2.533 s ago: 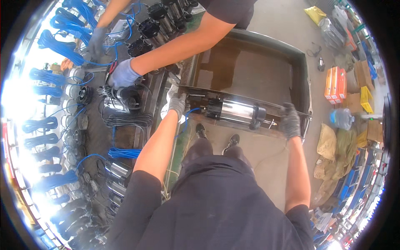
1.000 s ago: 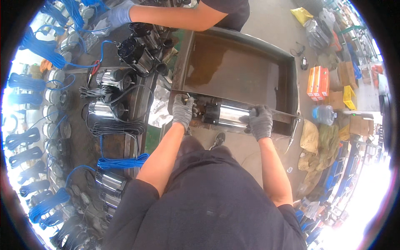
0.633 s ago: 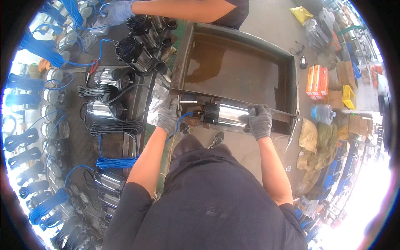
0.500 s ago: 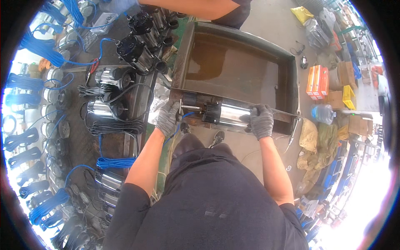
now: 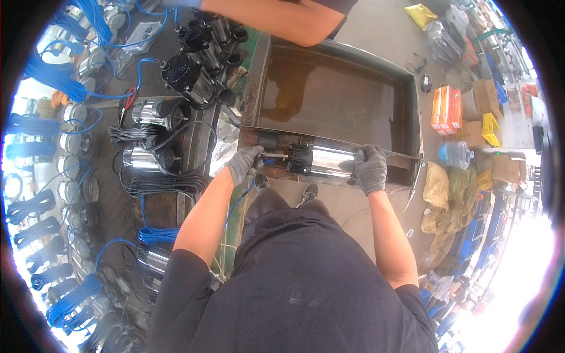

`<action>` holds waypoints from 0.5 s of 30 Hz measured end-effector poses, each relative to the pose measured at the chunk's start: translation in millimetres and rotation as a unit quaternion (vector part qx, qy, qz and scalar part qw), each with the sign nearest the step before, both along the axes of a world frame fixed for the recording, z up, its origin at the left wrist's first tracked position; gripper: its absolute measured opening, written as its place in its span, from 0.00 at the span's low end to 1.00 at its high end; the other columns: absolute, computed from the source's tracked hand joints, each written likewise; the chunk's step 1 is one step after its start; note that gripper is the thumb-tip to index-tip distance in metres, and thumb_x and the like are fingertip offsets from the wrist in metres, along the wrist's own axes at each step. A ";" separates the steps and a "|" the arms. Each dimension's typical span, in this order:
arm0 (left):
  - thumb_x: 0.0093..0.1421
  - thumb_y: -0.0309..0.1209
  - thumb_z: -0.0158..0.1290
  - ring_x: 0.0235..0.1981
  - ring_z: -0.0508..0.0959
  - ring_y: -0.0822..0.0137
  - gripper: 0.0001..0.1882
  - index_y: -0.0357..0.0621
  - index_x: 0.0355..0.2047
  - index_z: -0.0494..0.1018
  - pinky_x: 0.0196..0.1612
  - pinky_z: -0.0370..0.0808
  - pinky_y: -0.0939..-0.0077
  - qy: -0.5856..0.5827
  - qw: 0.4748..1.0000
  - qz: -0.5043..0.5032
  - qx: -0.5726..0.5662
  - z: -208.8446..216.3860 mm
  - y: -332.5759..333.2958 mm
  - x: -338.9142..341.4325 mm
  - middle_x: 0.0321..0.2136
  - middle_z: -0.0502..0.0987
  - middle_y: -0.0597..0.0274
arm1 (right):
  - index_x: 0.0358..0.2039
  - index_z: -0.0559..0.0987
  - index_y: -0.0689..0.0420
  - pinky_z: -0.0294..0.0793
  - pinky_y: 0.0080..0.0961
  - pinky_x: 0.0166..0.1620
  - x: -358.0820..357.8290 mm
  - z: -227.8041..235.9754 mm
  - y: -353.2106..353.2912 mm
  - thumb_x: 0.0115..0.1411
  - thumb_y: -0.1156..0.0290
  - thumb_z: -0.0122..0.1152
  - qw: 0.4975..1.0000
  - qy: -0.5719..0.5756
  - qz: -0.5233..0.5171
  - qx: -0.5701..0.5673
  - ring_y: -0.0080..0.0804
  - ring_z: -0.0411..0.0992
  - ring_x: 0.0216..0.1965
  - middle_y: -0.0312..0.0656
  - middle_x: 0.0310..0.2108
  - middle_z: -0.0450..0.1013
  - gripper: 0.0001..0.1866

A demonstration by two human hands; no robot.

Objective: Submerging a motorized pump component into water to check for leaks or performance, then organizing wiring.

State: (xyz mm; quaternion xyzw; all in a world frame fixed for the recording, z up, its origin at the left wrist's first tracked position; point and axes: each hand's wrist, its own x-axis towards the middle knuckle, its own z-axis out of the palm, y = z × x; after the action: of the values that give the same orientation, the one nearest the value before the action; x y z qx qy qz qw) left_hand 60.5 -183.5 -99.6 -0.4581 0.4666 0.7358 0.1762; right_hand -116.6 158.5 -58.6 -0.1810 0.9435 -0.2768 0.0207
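The pump [image 5: 331,161] lies on its side on the ledge [image 5: 395,172] along the 6 o'clock edge of the tank [image 5: 411,112]. Its long axis runs nearly from 9 to 3 o'clock, the 3 o'clock end a touch lower, and its black head [image 5: 301,159] points to 9. Both hands wear grey gloves. The right hand [image 5: 371,169] is curled round the pump's 3 o'clock end, covering most of it. The left hand [image 5: 244,165], just off the 9 o'clock end, is closed on a thin metal rod [image 5: 275,155] that points to 3, toward the black head; whether the rod's tip touches it, I cannot tell. A blue cable [image 5: 236,206] trails down past the left hand toward 7 o'clock.

From the pump, brown water [image 5: 338,94] stands in the tank at 12 o'clock, and a co-worker's bare arm [image 5: 271,17] crosses at 11. At 9 o'clock the worktop [image 5: 106,203] carries two silver motors [image 5: 141,156] beside a black coil [image 5: 165,184]; dark pumps [image 5: 189,79] stand at 10, and a blue coil [image 5: 159,236] lies at 8. An orange box [image 5: 446,112] is at 2 and a clear jug [image 5: 456,155] at 3
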 end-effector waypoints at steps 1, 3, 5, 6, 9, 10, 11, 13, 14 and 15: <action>0.69 0.42 0.56 0.14 0.73 0.73 0.12 0.47 0.39 0.79 0.15 0.65 0.79 0.009 0.999 -0.049 -0.006 4.9 -4.2 -1.3 0.22 0.79 0.62 | 0.35 0.83 0.61 0.83 0.42 0.45 2.6 6.2 -4.7 0.63 0.72 0.57 0.998 -0.044 -0.029 -0.020 0.45 0.76 0.43 0.47 0.43 0.73 0.08; 0.68 0.42 0.57 0.17 0.77 0.70 0.13 0.45 0.41 0.79 0.18 0.71 0.76 0.018 0.995 -0.098 -0.013 -3.0 -11.0 4.3 0.24 0.80 0.60 | 0.35 0.83 0.61 0.79 0.44 0.48 8.7 33.2 -19.0 0.63 0.72 0.57 0.996 -0.075 -0.038 -0.031 0.47 0.75 0.45 0.48 0.43 0.73 0.08; 0.67 0.42 0.59 0.29 0.81 0.63 0.17 0.43 0.48 0.78 0.33 0.79 0.69 0.299 0.816 -0.308 -0.387 -13.1 -11.2 10.7 0.31 0.83 0.55 | 0.36 0.83 0.60 0.75 0.45 0.52 10.8 38.4 -20.3 0.63 0.71 0.57 0.992 -0.105 -0.049 -0.042 0.49 0.74 0.47 0.49 0.42 0.74 0.09; 0.67 0.42 0.59 0.29 0.81 0.63 0.17 0.43 0.48 0.78 0.33 0.79 0.69 0.299 0.816 -0.309 -0.387 -18.6 -12.8 10.6 0.31 0.83 0.55 | 0.36 0.83 0.61 0.76 0.45 0.52 8.7 32.0 -17.0 0.63 0.71 0.57 0.997 -0.069 -0.027 -0.014 0.49 0.74 0.47 0.49 0.43 0.74 0.09; 0.65 0.36 0.60 0.42 0.80 0.61 0.19 0.38 0.52 0.74 0.51 0.76 0.66 0.137 0.865 -0.364 -0.316 28.2 -0.8 -10.4 0.40 0.83 0.57 | 0.36 0.83 0.61 0.77 0.44 0.52 1.2 11.0 -4.7 0.64 0.70 0.57 0.999 -0.046 -0.016 0.010 0.49 0.74 0.47 0.50 0.44 0.74 0.09; 0.65 0.35 0.60 0.42 0.80 0.61 0.20 0.38 0.54 0.73 0.50 0.76 0.67 0.155 0.876 -0.333 -0.313 34.7 3.5 -7.4 0.41 0.83 0.56 | 0.36 0.82 0.61 0.77 0.44 0.52 0.1 9.5 -5.1 0.64 0.70 0.57 0.998 -0.060 -0.017 0.003 0.49 0.74 0.47 0.50 0.44 0.74 0.09; 0.66 0.35 0.60 0.42 0.80 0.61 0.22 0.38 0.56 0.73 0.49 0.77 0.68 0.172 0.886 -0.302 -0.308 37.1 5.6 -5.8 0.43 0.83 0.54 | 0.36 0.82 0.61 0.77 0.44 0.52 0.1 8.8 -4.6 0.64 0.70 0.57 0.998 -0.060 -0.018 0.003 0.49 0.74 0.47 0.50 0.44 0.74 0.09; 0.66 0.35 0.60 0.43 0.80 0.61 0.23 0.38 0.58 0.72 0.50 0.77 0.68 0.192 0.941 -0.236 -0.152 13.2 -10.4 0.1 0.44 0.82 0.52 | 0.35 0.82 0.61 0.78 0.43 0.51 0.8 9.4 -5.4 0.64 0.70 0.57 0.999 -0.034 -0.005 0.018 0.48 0.74 0.46 0.50 0.44 0.74 0.09; 0.66 0.35 0.60 0.44 0.80 0.61 0.25 0.38 0.60 0.71 0.51 0.76 0.69 0.206 0.965 -0.162 0.010 4.3 -15.0 2.0 0.46 0.82 0.50 | 0.35 0.82 0.61 0.78 0.43 0.51 0.1 6.5 -4.0 0.64 0.70 0.57 0.999 -0.034 -0.005 0.017 0.48 0.74 0.46 0.50 0.44 0.74 0.09; 0.66 0.35 0.60 0.44 0.80 0.61 0.25 0.38 0.60 0.71 0.51 0.76 0.69 0.206 0.965 -0.162 0.010 -5.1 -13.8 5.7 0.46 0.82 0.50 | 0.35 0.82 0.62 0.82 0.41 0.45 -1.4 0.9 -1.2 0.65 0.71 0.57 1.000 -0.007 0.009 0.017 0.46 0.76 0.43 0.49 0.44 0.73 0.09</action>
State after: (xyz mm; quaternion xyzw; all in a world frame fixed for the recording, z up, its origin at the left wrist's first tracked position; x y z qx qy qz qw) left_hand 66.2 -197.3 -104.7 -0.2131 0.5534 0.7806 0.1974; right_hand -118.0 157.3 -57.7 -0.1873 0.9462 -0.2619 0.0329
